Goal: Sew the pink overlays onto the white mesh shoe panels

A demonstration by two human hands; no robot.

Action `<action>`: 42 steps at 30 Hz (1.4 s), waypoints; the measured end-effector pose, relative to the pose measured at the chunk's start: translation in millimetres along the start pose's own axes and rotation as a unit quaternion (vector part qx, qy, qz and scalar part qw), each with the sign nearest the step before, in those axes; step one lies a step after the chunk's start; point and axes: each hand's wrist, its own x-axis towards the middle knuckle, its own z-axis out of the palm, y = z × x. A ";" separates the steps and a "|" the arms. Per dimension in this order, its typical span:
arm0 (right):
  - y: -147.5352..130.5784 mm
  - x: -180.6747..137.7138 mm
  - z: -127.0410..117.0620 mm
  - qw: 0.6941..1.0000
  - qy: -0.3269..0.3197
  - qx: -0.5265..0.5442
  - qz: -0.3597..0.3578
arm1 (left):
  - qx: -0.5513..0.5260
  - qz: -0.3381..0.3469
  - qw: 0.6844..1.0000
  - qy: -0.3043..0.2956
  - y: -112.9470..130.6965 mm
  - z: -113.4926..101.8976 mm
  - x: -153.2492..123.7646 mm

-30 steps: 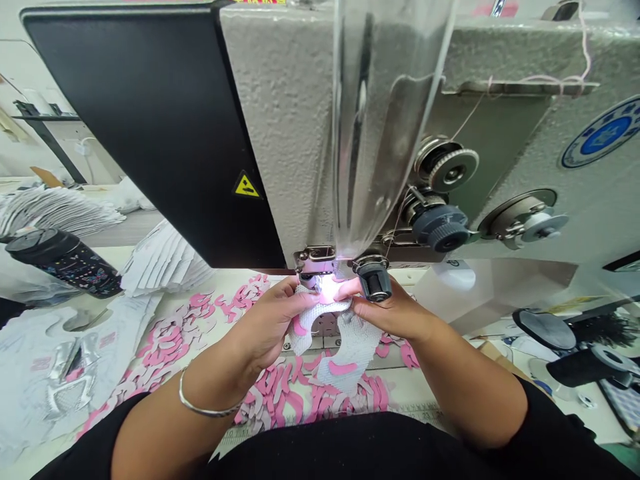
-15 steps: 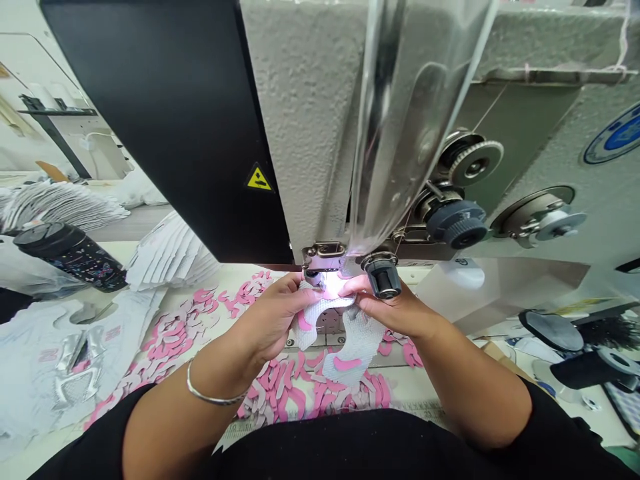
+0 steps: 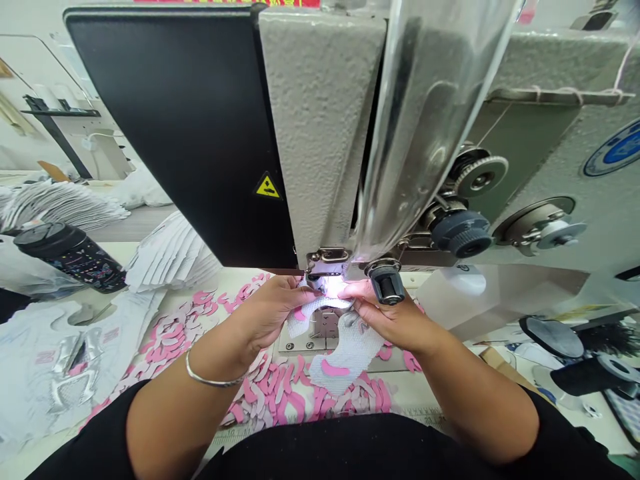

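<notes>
Under the lit needle area of a sewing machine (image 3: 320, 133) lies a curved white fabric piece (image 3: 345, 353) with pink patches on it. My left hand (image 3: 273, 310) pinches its left side, thumb on top, close to the presser foot. On the right, my right hand (image 3: 387, 310) is closed on the fabric's other side, its fingertips near the bright light. The right end of the piece hangs toward me over the metal needle plate (image 3: 297, 343). Glare hides the needle and the exact stitching spot.
Loose pink cut pieces (image 3: 280, 397) cover the table around the plate. At the left are a dark bottle (image 3: 70, 257), stacked white pieces (image 3: 170, 257) and white material with silver parts (image 3: 75, 367). A black thread cone (image 3: 590, 373) lies at the right.
The fabric piece has turned slightly, its hanging right end shifting left and toward me. More of the needle plate shows. Both hands still hold the fabric; the machine sits slightly lower and further right in view.
</notes>
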 end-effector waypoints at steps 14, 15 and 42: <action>-25.0 -17.1 26.5 0.979 0.122 -0.159 -0.034 | 0.306 0.257 0.882 0.250 -11.6 -7.3 -19.4; -26.0 -18.3 27.8 0.977 0.124 -0.170 -0.039 | 0.371 0.321 0.826 0.277 -16.0 -7.0 -24.0; -31.2 -12.5 7.9 0.989 0.039 -0.145 -0.002 | 0.594 0.509 0.598 0.175 -36.8 5.1 -30.2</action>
